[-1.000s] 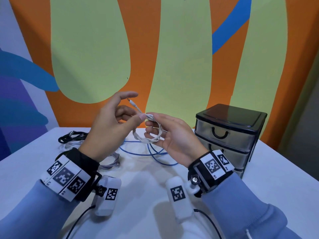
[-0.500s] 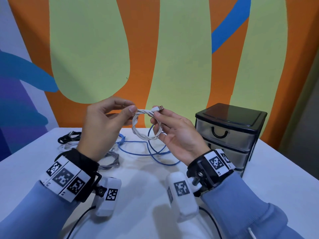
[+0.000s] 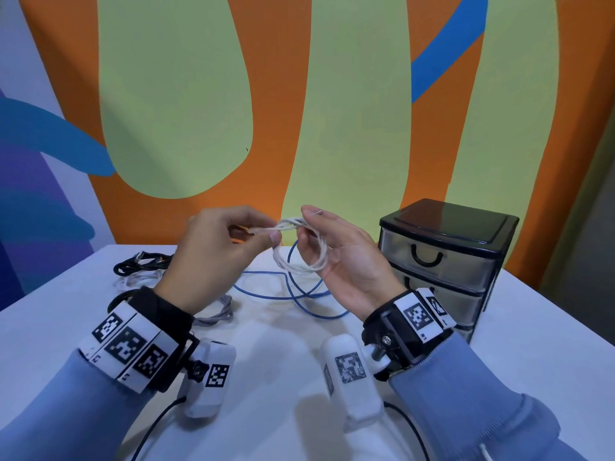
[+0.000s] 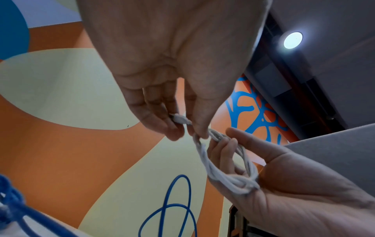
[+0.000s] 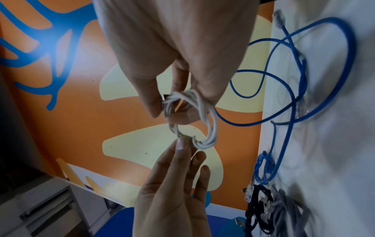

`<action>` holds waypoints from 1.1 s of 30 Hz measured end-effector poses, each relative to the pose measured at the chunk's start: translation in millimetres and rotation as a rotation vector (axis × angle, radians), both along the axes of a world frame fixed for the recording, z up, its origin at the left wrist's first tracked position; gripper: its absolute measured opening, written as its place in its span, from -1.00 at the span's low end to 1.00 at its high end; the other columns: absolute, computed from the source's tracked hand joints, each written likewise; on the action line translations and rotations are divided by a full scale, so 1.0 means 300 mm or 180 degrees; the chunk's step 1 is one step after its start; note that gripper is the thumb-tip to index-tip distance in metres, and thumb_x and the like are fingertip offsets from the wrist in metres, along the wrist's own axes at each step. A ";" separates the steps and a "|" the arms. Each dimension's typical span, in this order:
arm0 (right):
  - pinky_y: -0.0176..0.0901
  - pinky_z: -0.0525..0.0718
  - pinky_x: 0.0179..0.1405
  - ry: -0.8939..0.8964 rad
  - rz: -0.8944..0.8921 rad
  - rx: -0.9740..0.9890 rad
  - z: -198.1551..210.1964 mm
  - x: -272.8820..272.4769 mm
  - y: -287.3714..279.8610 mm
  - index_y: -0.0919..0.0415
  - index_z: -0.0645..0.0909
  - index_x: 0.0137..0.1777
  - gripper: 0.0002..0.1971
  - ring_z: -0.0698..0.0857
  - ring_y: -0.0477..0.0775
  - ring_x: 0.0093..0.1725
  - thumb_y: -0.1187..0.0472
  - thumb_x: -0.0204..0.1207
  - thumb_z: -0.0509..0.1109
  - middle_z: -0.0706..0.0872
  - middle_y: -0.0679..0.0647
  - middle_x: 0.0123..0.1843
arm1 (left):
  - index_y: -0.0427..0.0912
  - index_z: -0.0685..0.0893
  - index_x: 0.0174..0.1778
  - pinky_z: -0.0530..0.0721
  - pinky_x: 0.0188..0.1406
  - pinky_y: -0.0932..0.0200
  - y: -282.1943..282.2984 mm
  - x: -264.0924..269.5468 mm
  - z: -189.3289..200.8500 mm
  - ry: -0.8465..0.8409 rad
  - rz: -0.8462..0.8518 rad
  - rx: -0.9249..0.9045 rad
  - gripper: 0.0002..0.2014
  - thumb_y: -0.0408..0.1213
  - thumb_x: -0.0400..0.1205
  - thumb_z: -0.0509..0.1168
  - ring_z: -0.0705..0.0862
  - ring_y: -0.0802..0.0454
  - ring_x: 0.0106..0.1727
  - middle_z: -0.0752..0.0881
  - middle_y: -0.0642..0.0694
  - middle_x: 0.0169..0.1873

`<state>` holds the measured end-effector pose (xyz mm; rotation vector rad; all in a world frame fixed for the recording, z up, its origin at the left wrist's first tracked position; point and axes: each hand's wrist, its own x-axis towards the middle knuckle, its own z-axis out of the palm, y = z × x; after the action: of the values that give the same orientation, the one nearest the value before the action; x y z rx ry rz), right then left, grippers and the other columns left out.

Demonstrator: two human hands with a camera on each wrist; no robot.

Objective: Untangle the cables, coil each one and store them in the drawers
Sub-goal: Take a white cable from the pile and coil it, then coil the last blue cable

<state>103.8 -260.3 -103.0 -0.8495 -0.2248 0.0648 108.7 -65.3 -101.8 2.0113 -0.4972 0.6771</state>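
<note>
Nearest to the person, both hands are raised above the white surface (image 3: pixel 299 361) and work on one thing: a thin white cable wound into a small coil (image 3: pixel 299 257). The right hand (image 3: pixel 346 261) carries the coil, with the loops hanging around its curled fingers and the thumb closing on the top of the bundle. The left hand (image 3: pixel 213 251) pinches the free end of this cable between thumb and fingertips, and the left wrist view shows a small white plug (image 4: pixel 180 119) held in this pinch. The coil is touching both hands and it is not resting on the surface. I judge that the coiling of this first cable is almost finished and only the tail must be tucked or wrapped. Behind the hands, a long blue round cable (image 3: pixel 293 294) lies in loose crossing loops on the surface, not coiled. To the left of it there is a grey braided cable (image 3: pixel 216 314), and further back a black cable in a heap (image 3: pixel 143 266) with something pale under it; these are near each other and seem not yet sorted. At the right stands a small plastic drawer unit with a black top and clear fronts (image 3: pixel 442 261); all the drawers that I can see are closed, so nothing appears stored yet. Most of the task is still left.
</note>
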 end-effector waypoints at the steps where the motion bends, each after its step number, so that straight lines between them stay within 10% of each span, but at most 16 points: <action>1: -0.31 0.78 -0.08 -0.0036 -0.0041 -0.0079 0.001 0.000 0.001 0.40 0.71 0.18 -0.82 0.71 0.01 -0.17 0.44 0.61 0.51 0.79 0.17 -0.13 | 0.07 0.89 -0.05 0.82 0.08 -0.15 -0.001 -0.001 -0.002 0.0036 -0.0044 0.0028 -0.94 -0.14 0.61 0.62 0.85 0.10 -0.08 0.89 0.15 -0.16; 8: -0.20 0.81 -0.06 -0.0779 -0.0518 -0.0731 0.002 -0.016 0.012 0.39 0.69 0.02 -0.86 0.81 0.15 -0.21 0.47 0.55 0.58 0.78 0.30 -0.09 | 0.00 0.86 0.11 0.80 0.06 -0.14 0.000 -0.031 0.016 -0.0534 -0.0245 0.0383 -0.83 -0.36 0.68 0.54 0.87 0.03 0.02 0.90 0.16 -0.07; 12: -0.06 0.79 0.17 -0.1344 -0.1293 -0.2147 -0.010 0.007 -0.002 0.13 0.76 0.12 -0.80 0.83 0.07 0.03 0.05 0.62 0.59 0.86 0.19 -0.07 | 0.03 0.82 0.01 0.74 -0.11 -0.11 0.022 -0.006 0.016 -0.0675 0.0094 0.0439 -0.86 -0.35 0.69 0.53 0.80 -0.03 -0.17 0.86 0.13 -0.21; 16: -0.12 0.52 0.41 -0.1278 -0.1360 -0.3699 -0.056 0.057 -0.040 -0.22 0.60 0.42 -0.54 0.49 -0.14 0.50 -0.36 0.61 0.40 0.61 -0.15 0.36 | 0.07 0.72 0.08 0.70 -0.10 0.08 0.076 0.036 0.016 -0.0340 0.0697 0.0145 -0.88 -0.27 0.73 0.46 0.80 0.09 -0.13 0.86 0.12 -0.24; 24: -0.08 0.57 0.45 -0.1047 -0.0667 -0.4861 -0.104 0.062 -0.056 -0.24 0.50 0.59 -0.16 0.53 0.02 0.29 -0.02 0.32 0.80 0.06 -0.03 0.50 | 0.06 0.68 -0.04 0.75 -0.05 -0.14 0.228 0.055 0.037 0.0077 0.1338 0.0496 -0.90 -0.22 0.70 0.47 0.78 -0.15 -0.16 0.83 0.04 -0.29; 33: -0.13 0.76 0.06 -0.1035 -0.0232 -0.5137 -0.181 0.117 -0.057 -0.25 0.47 0.64 -0.27 0.75 -0.18 -0.13 0.22 0.50 0.58 0.84 -0.10 -0.11 | 0.03 0.70 -0.18 0.83 0.01 -0.15 0.372 0.057 0.041 0.1032 0.1528 0.1693 -0.82 -0.28 0.62 0.57 0.80 -0.16 -0.07 0.82 -0.05 -0.23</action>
<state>139.0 -277.5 -157.3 -2.4832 -0.4479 0.0282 126.0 46.2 -89.3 2.7263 0.0175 0.5105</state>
